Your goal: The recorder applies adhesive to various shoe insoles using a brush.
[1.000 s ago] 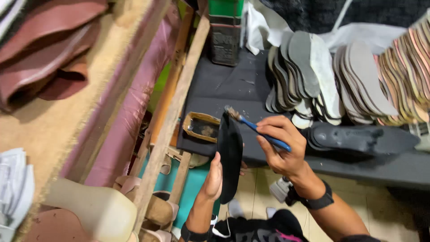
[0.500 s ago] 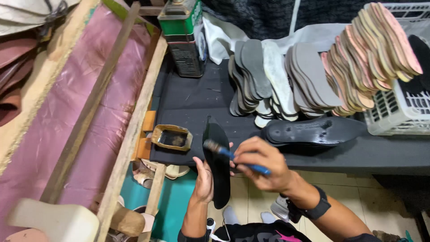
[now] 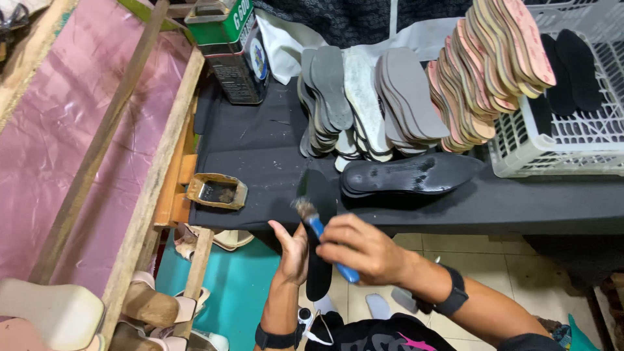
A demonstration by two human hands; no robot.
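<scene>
Head view: the left hand (image 3: 294,250) props a black shoe sole (image 3: 318,227) on edge in front of the table (image 3: 260,149), palm against its left side and thumb raised, so the flat face turns toward the right hand (image 3: 361,247). That hand is curled shut around the blue handle of a small brush (image 3: 318,227), whose worn bristles touch the sole's upper part. Holding the sole upright and off the table likely keeps its face free for the brush and away from the black cloth.

Just left of the hands, a small rectangular tin (image 3: 217,191) sits open at the table's front edge, near the brush; what is in it I cannot tell.

Behind the hands, 1 stack of black soles (image 3: 409,175) lies flat with a shiny upper face, apart from the rest. Farther back, rows of grey soles (image 3: 364,104) and of tan and pink soles (image 3: 487,71) lean on edge against each other, which packs many into little room. A white plastic basket (image 3: 559,143) at the right holds 2 more dark soles. A green and black metal can (image 3: 231,52) stands at the back left corner. Left of the table, pink sheet material (image 3: 58,143) lies over a wooden frame.
</scene>
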